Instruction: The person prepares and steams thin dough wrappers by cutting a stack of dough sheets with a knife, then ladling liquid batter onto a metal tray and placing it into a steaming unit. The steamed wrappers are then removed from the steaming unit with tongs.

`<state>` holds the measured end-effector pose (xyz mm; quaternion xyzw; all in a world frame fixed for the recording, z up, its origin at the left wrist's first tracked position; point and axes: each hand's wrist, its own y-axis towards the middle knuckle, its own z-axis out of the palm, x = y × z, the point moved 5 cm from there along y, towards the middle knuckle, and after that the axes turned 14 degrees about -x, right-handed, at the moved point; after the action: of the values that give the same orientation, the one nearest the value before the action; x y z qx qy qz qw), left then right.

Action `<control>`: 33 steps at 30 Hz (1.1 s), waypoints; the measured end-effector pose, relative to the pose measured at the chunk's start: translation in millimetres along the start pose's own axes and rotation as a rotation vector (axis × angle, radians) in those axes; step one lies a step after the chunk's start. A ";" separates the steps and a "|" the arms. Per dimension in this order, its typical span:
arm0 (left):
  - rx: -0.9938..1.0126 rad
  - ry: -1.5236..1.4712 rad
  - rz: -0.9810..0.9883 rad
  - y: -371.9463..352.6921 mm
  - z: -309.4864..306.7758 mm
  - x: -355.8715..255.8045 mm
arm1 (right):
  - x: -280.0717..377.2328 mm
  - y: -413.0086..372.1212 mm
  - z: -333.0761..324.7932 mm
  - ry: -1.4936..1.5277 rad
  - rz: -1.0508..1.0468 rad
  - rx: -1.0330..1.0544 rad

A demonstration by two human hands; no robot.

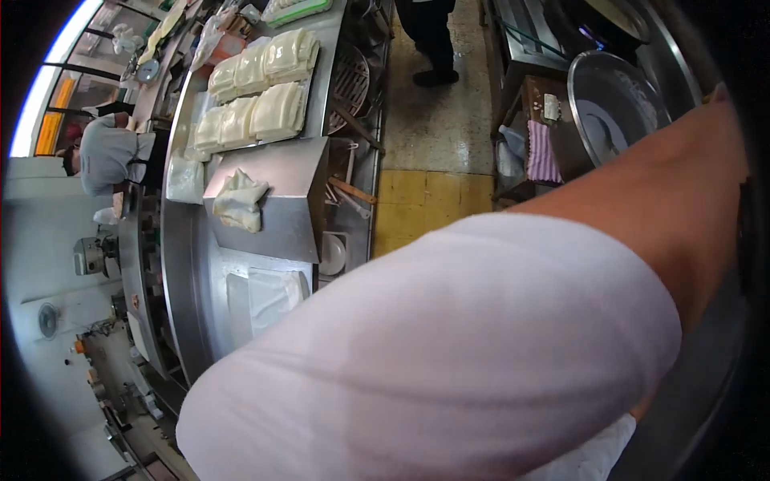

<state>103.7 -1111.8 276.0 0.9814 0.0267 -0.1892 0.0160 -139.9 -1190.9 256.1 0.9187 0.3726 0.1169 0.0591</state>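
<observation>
A bare forearm, which looks like my left (642,176), reaches from a white sleeve toward the right edge. Only a sliver of my left hand (716,93) may show there; its fingers are hidden, and I cannot see whether it holds anything. My right hand is out of view. Nearest to the forearm is a large metal bowl (638,94) with whitish material inside, partly covered by the arm. Beyond it a dark pan (622,22) sits over a blue flame. A pink striped cloth (543,151) hangs beside the bowl.
Pale, plastic-wrapped stacks (277,111) lie on a steel table (317,120). A crumpled cloth (241,200) rests on a slanted metal cover (289,180). A tiled aisle (433,200) runs between table and stove. One person (116,156) is at the left; another's legs (433,36) show at top.
</observation>
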 end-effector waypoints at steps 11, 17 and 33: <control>0.030 -0.164 -0.071 85.8 40.3 57.7 | 26.1 -2.3 -4.1 -0.294 0.156 0.053; 0.018 0.123 -0.041 86.5 11.6 -12.3 | 41.8 -7.7 -21.5 -0.309 0.096 0.096; -0.556 -0.357 0.033 -42.0 91.3 49.5 | 82.3 -23.9 16.9 -0.320 -0.079 -0.107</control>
<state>113.3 -1071.4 172.0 0.8912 0.0580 -0.3433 0.2906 -94.3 -1116.7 249.2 0.9058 0.3875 -0.0138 0.1710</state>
